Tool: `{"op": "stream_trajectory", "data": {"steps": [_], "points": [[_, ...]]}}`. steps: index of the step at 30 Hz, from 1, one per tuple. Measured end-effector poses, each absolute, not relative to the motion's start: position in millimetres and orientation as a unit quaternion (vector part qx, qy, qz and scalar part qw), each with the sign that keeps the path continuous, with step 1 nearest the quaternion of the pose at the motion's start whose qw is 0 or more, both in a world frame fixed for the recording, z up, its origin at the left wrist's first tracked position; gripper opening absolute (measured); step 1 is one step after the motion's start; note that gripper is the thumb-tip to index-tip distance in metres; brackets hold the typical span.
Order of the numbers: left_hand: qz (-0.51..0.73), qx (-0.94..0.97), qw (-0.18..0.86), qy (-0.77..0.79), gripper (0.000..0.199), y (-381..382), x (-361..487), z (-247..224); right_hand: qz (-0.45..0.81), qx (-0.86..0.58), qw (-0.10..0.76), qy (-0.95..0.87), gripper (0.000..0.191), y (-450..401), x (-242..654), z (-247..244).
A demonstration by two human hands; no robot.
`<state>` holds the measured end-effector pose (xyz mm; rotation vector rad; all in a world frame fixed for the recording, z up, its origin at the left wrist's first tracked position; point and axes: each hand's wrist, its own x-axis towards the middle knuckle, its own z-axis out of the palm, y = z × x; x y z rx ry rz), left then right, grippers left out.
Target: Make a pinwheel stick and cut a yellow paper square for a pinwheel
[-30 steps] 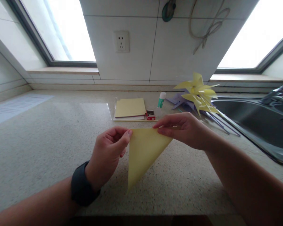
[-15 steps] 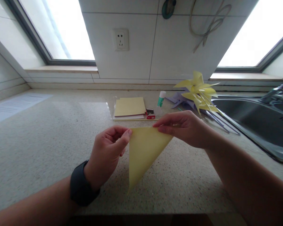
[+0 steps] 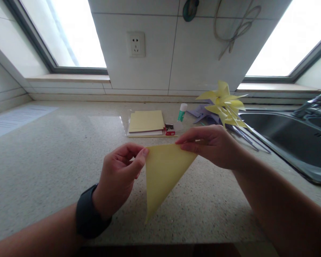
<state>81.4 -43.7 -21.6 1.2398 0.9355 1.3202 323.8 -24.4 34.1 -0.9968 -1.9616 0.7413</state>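
Observation:
A sheet of yellow paper (image 3: 164, 175), folded into a triangle, hangs above the counter with one corner pointing down. My left hand (image 3: 124, 175) pinches its upper left corner between thumb and fingers. Along the top edge, toward the right corner, my right hand (image 3: 210, 146) grips the paper between thumb and fingers. Behind it lie a stack of yellow paper squares (image 3: 147, 120), a small red box (image 3: 169, 129) and a thin yellow stick (image 3: 141, 136). A glue stick (image 3: 182, 112) stands upright just behind the box.
Yellow pinwheels (image 3: 222, 101) and purple pinwheels (image 3: 203, 113) on sticks lie at the back right. A sink (image 3: 283, 142) is set into the counter (image 3: 56, 167) at the right. Printed paper (image 3: 18, 121) lies at the far left.
My left hand has shifted very slightly left, and the triangle looks a little wider. Both hands keep their hold, and the view has moved slightly.

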Motion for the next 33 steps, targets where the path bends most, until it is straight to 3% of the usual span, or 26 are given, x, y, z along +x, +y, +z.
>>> {"op": "stream_trajectory", "data": {"steps": [16, 23, 33], "points": [[0.569, 0.538, 0.481, 0.395, 0.008, -50.3, 84.5, -12.8, 0.187, -0.392, 0.377, -0.818, 0.013, -33.9, 325.1, 44.0], [0.566, 0.540, 0.483, 0.394, 0.009, -51.9, 84.6, -10.6, 0.194, -0.388, 0.352, -0.830, 0.026, -35.9, 330.5, 45.8], [0.559, 0.550, 0.466, 0.410, 0.006, -60.1, 86.3, -11.1, 0.184, -0.377, 0.334, -0.844, 0.014, -49.2, 324.9, 51.0]]}}
